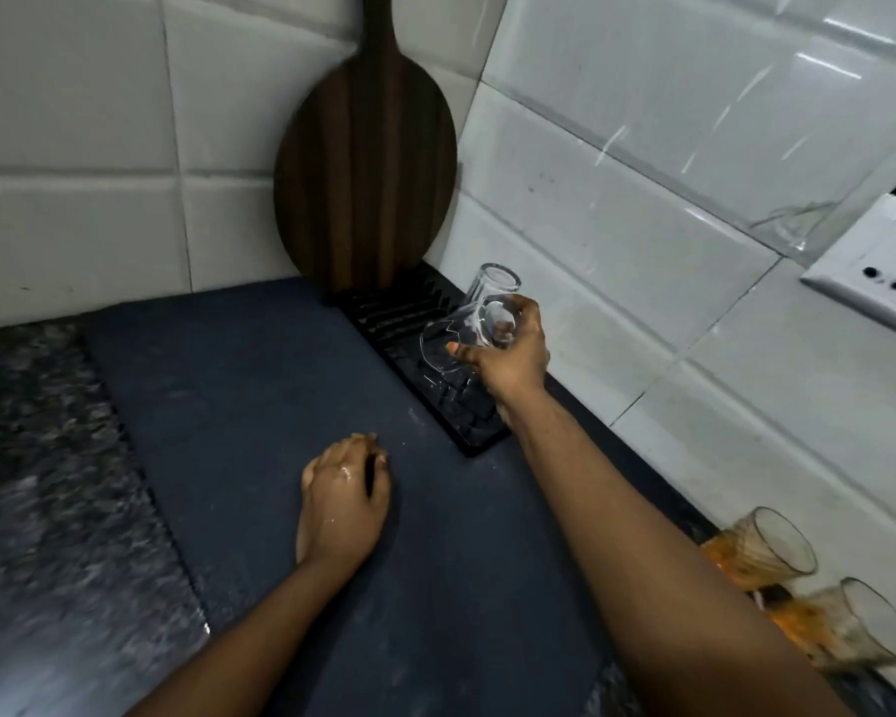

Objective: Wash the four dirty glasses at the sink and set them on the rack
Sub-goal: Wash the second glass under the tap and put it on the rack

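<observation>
My right hand (pixel 508 354) grips a clear glass (pixel 459 338), tilted with its mouth toward the lower left, just above the black ridged rack (pixel 425 354) by the tiled wall. Behind it on the rack stands a second clear glass (pixel 492 284), upside down. Two dirty glasses with orange residue stand at the lower right against the wall, one nearer the rack (pixel 769 545) and one closer to me (pixel 865 631). My wet left hand (pixel 342 499) rests on the dark blue mat (pixel 239 406) with its fingers loosely curled and nothing in it.
A round dark wooden board (pixel 366 163) leans in the tiled corner behind the rack. Speckled grey counter (pixel 37 483) lies left of the mat. A white wall socket (pixel 880 271) sits at the right. The sink is out of view.
</observation>
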